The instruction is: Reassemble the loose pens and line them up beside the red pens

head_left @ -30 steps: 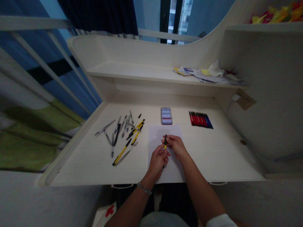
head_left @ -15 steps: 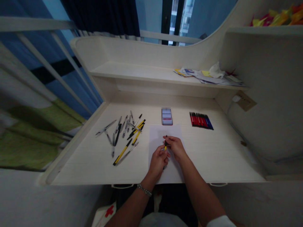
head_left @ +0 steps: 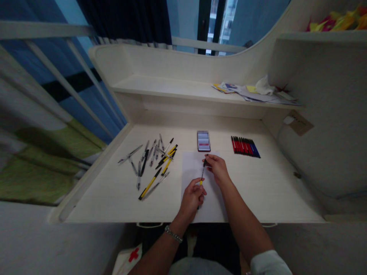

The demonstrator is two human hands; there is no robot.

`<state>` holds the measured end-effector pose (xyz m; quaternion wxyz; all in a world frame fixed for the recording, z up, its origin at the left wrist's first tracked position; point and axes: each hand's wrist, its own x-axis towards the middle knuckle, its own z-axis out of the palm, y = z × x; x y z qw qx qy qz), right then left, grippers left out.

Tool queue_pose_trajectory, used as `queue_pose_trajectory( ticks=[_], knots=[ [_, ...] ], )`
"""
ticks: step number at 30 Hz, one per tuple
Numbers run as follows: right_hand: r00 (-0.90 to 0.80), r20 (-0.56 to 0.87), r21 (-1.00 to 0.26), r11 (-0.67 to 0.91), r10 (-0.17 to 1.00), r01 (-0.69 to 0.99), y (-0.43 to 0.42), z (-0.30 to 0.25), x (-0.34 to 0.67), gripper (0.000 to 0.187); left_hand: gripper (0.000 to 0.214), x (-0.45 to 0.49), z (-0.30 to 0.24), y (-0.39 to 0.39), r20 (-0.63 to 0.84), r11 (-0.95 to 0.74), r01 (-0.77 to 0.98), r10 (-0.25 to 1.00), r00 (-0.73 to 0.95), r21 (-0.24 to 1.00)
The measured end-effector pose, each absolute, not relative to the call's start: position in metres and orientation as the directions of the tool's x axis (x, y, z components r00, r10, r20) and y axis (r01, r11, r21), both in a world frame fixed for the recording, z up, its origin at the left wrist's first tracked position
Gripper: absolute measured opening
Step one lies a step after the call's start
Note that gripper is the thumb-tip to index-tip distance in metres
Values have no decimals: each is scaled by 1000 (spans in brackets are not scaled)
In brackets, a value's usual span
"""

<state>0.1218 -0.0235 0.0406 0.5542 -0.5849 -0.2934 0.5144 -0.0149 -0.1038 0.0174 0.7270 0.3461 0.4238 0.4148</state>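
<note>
My left hand (head_left: 193, 197) is closed around a yellow pen barrel (head_left: 201, 182), mostly hidden in the fingers, with a dark end showing below. My right hand (head_left: 217, 168) pinches a black pen tip piece (head_left: 205, 162) farther up. From that piece a thin dark refill (head_left: 203, 173) runs down into the barrel, so the two parts are drawn apart but in line. Both hands are over a white sheet of paper (head_left: 190, 164). A phone (head_left: 203, 141) with a lit screen lies just beyond the sheet.
Left of the paper, loose clear, black and yellow pens (head_left: 149, 184) lie scattered. A neat row of red and blue pens (head_left: 245, 147) is on the right. Papers and a crumpled tissue (head_left: 264, 86) rest on the shelf (head_left: 166, 87) behind. A cable runs along the right wall.
My right hand has moved up and away from my left, drawing the black tip piece off the yellow barrel and exposing the refill. My left hand has barely moved.
</note>
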Motion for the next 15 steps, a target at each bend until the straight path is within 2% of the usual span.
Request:
queue_pose_trajectory(
  ticks=[3, 5, 8, 11, 15],
  knots=[
    [339, -237, -956, -157, 911, -246, -9, 39, 127, 39, 40, -20, 18, -108, -338, 421, -307, 896, 289, 853],
    [334, -199, -976, -153, 921, -158, -4, 34, 126, 36, 40, -24, 19, -110, -343, 422, -314, 897, 278, 850],
    [260, -140, -964, -191, 955, 184, -4, 24, 115, 28, 42, -31, 21, -111, -347, 417, -337, 904, 251, 844],
    [229, -76, -820, -191, 971, 540, -9, 15, 97, 21, 45, -37, 23, -110, -353, 412, -354, 909, 221, 840],
    [201, -25, -609, -175, 979, 774, -14, 12, 77, 12, 47, -40, 23, -108, -362, 416, -377, 908, 209, 827]
  ],
)
